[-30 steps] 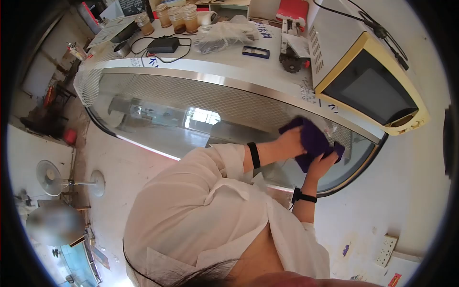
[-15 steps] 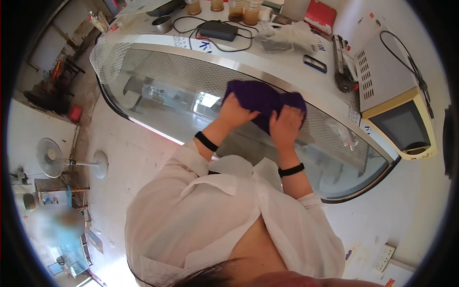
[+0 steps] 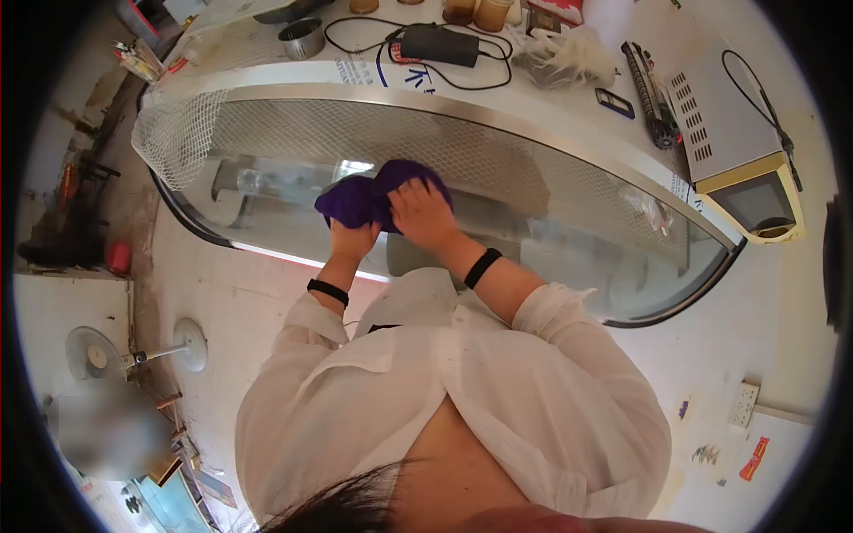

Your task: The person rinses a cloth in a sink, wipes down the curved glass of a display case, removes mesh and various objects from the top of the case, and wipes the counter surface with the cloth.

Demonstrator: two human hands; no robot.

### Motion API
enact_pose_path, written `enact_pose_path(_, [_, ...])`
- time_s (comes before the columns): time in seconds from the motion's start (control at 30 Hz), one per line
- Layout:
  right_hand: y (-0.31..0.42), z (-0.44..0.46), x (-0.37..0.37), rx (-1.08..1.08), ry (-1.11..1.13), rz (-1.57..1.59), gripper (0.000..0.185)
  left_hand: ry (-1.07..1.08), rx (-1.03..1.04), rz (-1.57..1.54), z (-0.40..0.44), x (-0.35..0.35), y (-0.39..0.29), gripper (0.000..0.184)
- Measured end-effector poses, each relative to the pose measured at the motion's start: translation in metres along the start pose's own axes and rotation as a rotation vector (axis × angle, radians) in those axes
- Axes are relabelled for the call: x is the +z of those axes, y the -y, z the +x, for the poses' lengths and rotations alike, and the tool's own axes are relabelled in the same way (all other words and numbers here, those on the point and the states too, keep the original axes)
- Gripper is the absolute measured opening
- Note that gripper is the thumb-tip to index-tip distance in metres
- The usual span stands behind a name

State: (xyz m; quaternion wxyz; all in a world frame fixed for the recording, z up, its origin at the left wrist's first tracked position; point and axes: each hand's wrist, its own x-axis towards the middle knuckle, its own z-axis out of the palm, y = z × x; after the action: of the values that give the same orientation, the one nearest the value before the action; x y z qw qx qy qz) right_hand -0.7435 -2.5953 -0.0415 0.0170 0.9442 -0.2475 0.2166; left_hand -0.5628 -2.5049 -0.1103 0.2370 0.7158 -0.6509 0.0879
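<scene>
A bunched purple cloth (image 3: 351, 200) lies against the glass of a curved display counter (image 3: 551, 258). My left hand (image 3: 354, 238) grips the cloth's lower left part, with most of its fingers hidden in the folds. Over the cloth's right part, my right hand (image 3: 422, 215) has its fingers curled on the fabric. The two hands are close together, the right one a little higher. Each wrist wears a black band.
White mesh (image 3: 182, 133) hangs over the counter's left end. Along the top stand a metal cup (image 3: 302, 39), a black power adapter (image 3: 438, 44) with cable, jars (image 3: 491, 13), a plastic bag (image 3: 569, 58) and a microwave (image 3: 751, 200). A fan (image 3: 93, 355) is at left.
Both hands have moved left across the glass with the purple cloth, which is now bunched differently. My right hand has come closer to the left. The camera view has shifted too.
</scene>
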Motion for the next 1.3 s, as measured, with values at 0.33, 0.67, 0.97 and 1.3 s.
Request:
enact_pose_path(0.33, [0.014, -0.114, 0.072, -0.292, 0.328, 0.024, 0.048, 0.422, -0.174, -0.139, -0.138, 0.054, -0.035, 0.048])
enact_pose_path(0.67, [-0.073, -0.101, -0.062, 0.138, 0.012, 0.002, 0.036, 0.133, -0.032, 0.118, -0.003, 0.049, -0.118, 0.047])
enact_pose_path(0.97, [-0.254, -0.217, -0.194, 0.291, -0.393, -0.246, 0.039, -0.173, 0.168, -0.045, 0.116, 0.03, -0.382, 0.041])
enact_pose_path(1.3, [-0.383, -0.391, -0.268, 0.428, -0.391, -0.295, 0.044, -0.026, 0.4, -0.446, 0.14, 0.087, -0.591, 0.038])
